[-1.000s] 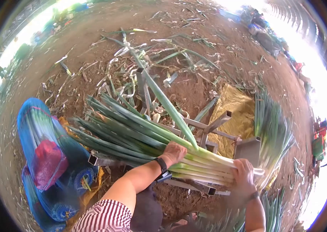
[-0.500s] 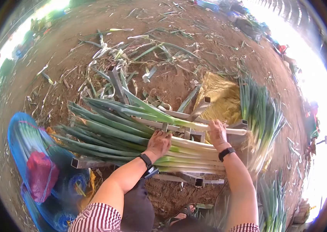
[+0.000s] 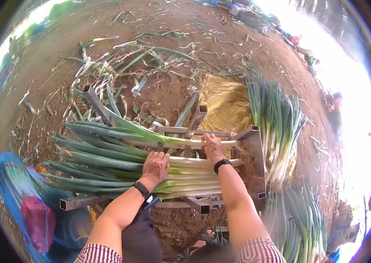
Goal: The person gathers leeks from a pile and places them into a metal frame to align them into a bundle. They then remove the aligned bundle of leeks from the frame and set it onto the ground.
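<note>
A bundle of leeks lies across a metal frame, green leaves to the left and white stalks to the right. My left hand rests on the middle of the bundle, its fingers curled over the upper stalks. Along the bundle's far side lies a single leek, its leaves angled up and left. My right hand grips its white stalk close to the root end. Fine dry roots show by the frame's right side. My right forearm partly covers the lower stalk ends.
A yellow sheet lies behind the frame. More leeks are piled to the right, with another pile at lower right. Blue netting with a red sack is at left. Leaf scraps litter the dirt floor.
The camera view has shifted, so most of the scene sits further left. My right hand and the single leek have moved slightly left relative to the frame. My left hand stays on the bundle.
</note>
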`<state>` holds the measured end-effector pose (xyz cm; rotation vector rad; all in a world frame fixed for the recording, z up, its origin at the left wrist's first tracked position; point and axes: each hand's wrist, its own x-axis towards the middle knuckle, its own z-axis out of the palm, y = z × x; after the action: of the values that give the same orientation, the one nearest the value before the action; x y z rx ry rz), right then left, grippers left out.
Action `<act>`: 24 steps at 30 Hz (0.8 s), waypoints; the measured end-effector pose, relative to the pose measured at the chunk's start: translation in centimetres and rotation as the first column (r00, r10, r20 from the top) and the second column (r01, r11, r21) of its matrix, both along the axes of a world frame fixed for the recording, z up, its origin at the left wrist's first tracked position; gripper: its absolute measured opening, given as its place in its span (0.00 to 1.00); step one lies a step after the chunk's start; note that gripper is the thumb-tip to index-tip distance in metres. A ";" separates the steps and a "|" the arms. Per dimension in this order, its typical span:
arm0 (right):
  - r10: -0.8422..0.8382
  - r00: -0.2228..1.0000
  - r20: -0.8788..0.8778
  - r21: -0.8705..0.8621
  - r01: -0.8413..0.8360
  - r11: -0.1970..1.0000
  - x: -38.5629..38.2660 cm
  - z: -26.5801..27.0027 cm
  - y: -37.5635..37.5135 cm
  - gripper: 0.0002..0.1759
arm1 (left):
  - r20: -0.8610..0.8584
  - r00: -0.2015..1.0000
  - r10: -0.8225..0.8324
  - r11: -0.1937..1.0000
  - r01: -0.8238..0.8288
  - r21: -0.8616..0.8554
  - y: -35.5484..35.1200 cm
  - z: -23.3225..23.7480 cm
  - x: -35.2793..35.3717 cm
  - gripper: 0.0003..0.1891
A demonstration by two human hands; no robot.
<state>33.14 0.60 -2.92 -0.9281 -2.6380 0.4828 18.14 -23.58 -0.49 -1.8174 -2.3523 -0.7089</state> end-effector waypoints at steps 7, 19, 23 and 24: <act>0.035 0.998 0.059 -0.218 -0.021 0.976 0.1 -0.7 1.8 0.22 | 0.005 1.000 -0.002 1.000 0.003 -0.013 0.0 0.0 -0.1 0.14; 0.325 0.936 0.134 -0.116 -0.311 0.943 -7.4 6.2 -6.5 0.21 | 0.006 1.000 0.018 0.997 -0.017 -0.069 -0.2 -1.0 0.0 0.15; 0.420 0.906 -0.042 -0.270 -0.415 0.869 -15.9 6.1 -10.1 0.28 | 0.017 1.000 0.020 0.990 -0.017 -0.143 0.2 -0.7 -0.1 0.12; 0.427 0.904 -0.034 -0.280 -0.419 0.864 -18.0 5.3 -10.7 0.30 | 0.016 1.000 0.016 0.992 -0.014 -0.122 0.1 -0.7 -0.1 0.11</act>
<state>15.15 -10.06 2.36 -0.4096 -2.8506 0.9773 18.07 -23.46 -1.22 -1.8452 -2.4684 -0.5937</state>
